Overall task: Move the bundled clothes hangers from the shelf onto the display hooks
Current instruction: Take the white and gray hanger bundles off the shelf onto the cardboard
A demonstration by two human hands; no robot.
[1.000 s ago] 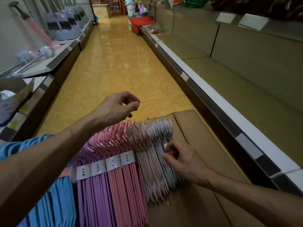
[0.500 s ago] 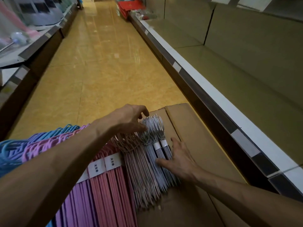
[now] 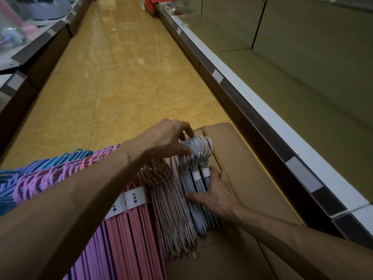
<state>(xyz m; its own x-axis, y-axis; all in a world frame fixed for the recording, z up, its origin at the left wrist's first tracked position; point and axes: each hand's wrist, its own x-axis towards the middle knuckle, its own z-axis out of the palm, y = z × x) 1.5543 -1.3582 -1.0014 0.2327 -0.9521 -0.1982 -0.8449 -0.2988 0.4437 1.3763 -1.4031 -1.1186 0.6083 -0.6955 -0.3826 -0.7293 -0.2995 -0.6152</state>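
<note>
Bundles of clothes hangers lie side by side on a cardboard box (image 3: 240, 150): blue (image 3: 12, 178), purple (image 3: 94, 245), pink (image 3: 139, 235), pale pink (image 3: 171, 211) and grey-white (image 3: 198, 190) at the right end. My left hand (image 3: 167, 138) is closed over the hook ends of the grey-white bundle. My right hand (image 3: 218, 193) grips that same bundle lower down, thumb across its shafts and fingers along its right side. White paper labels wrap several bundles.
An empty shelf (image 3: 302, 93) with a white price rail (image 3: 260, 116) runs along the right. A yellow tiled aisle (image 3: 121, 77) stretches ahead. Low shelves with goods (image 3: 30, 21) line the left. A red crate (image 3: 150, 3) sits far down the aisle.
My left hand dropped from above the pink bundles onto the grey-white hooks. My right hand slid down and closed around the grey-white bundle's shafts. The camera tilted down.
</note>
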